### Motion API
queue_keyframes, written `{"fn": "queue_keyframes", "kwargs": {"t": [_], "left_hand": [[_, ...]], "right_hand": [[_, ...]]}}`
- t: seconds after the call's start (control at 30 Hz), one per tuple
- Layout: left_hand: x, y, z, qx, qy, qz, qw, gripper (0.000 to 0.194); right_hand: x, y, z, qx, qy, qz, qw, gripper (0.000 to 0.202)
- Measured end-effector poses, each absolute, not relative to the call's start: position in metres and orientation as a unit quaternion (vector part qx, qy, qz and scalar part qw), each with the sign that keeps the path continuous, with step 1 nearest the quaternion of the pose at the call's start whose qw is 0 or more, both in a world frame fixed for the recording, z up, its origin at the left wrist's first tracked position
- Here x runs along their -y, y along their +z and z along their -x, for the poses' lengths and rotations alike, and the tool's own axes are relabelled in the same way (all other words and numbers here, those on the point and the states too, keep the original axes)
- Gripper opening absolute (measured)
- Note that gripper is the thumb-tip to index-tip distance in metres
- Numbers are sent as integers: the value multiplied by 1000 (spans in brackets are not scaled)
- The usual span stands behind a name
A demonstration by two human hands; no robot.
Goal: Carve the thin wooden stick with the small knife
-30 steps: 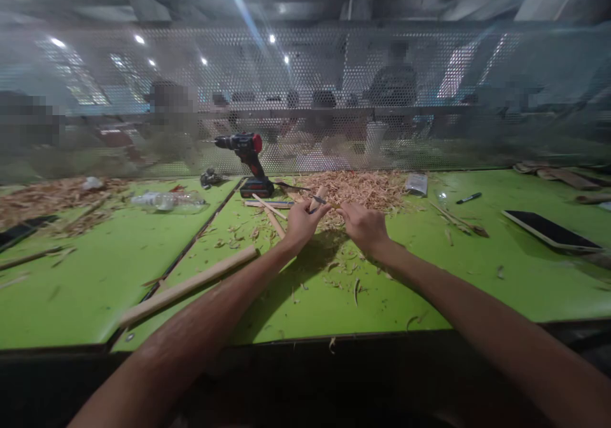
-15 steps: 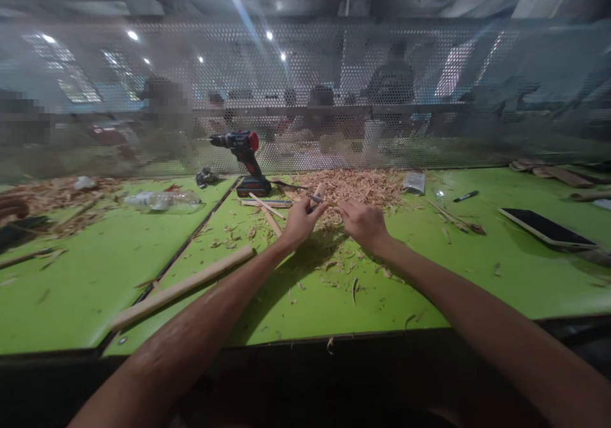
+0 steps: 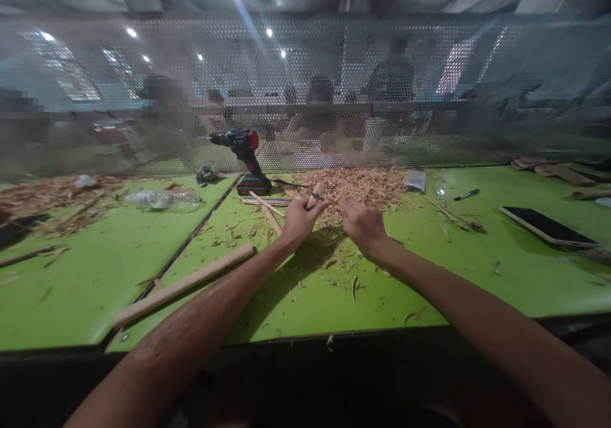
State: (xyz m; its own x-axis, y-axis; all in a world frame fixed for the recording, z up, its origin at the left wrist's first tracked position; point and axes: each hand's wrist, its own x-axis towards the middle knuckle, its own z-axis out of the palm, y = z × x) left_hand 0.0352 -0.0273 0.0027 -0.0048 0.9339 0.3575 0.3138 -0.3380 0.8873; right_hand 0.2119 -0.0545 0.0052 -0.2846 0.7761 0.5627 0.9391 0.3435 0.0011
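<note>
Gripping pale stick (image 3: 317, 190) in L hand (image 3: 300, 221) w/ fingers wrapped round it & tip just past them, clutching small knife (image 3: 333, 203) in R hand (image 3: 363, 223) w/ curled fingers, w/ shavings (image 3: 365, 185) just beyond R fingers & drill (image 3: 248, 157) beyond L fingers, to left.

On the table (image 3: 358, 313), a drill (image 3: 248, 158) stands behind and left of the left hand (image 3: 299, 222); a shavings heap (image 3: 367, 183) lies behind the right hand (image 3: 363, 224), a packet (image 3: 415, 181) at its right end; farther right, a pen (image 3: 466, 194), then a tablet (image 3: 544, 226); front left, a rod (image 3: 186, 286) lies slantwise; behind it, a bottle (image 3: 162, 199); at the back, a screen (image 3: 296, 84).
</note>
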Motion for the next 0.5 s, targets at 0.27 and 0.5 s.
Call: {"fn": "queue_keyframes", "kwargs": {"t": [0.27, 0.5], "left_hand": [[25, 3, -35, -500, 491, -665, 258, 44], [19, -4, -31, -486, 482, -673, 282, 44]], "right_hand": [[51, 8, -218, 793, -160, 541, 228, 44], [52, 9, -218, 796, -130, 555, 202, 47]]}}
